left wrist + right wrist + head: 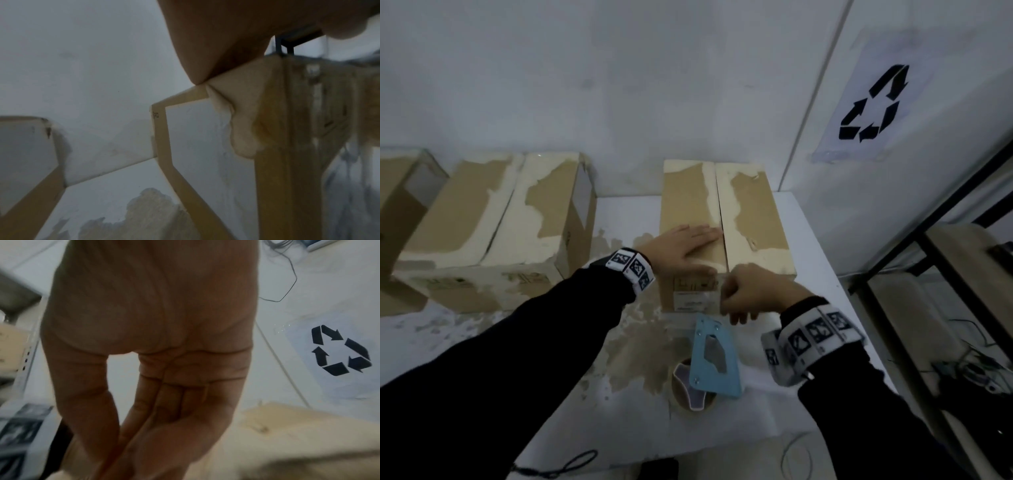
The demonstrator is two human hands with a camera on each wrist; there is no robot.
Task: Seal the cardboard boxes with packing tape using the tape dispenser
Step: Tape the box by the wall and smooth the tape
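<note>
A worn cardboard box (750,212) stands on the white table (551,342), flaps closed, with a seam down its middle. My left hand (685,245) lies flat with straight fingers on the left flap, fingertips at the seam. In the left wrist view the palm (216,40) rests on the box's edge (277,146). My right hand (743,296) is at the box's near top edge, thumb and forefinger (123,443) pinched together, apparently on the end of clear tape that hardly shows. The blue tape dispenser (714,356) with its roll (683,387) lies on the table just below that hand.
A second box (493,226) stands to the left and a third (400,198) at the far left edge. A recycling sign (873,102) hangs on the wall. A dark-framed shelf (945,274) and floor cables (972,363) lie beyond the table's right edge.
</note>
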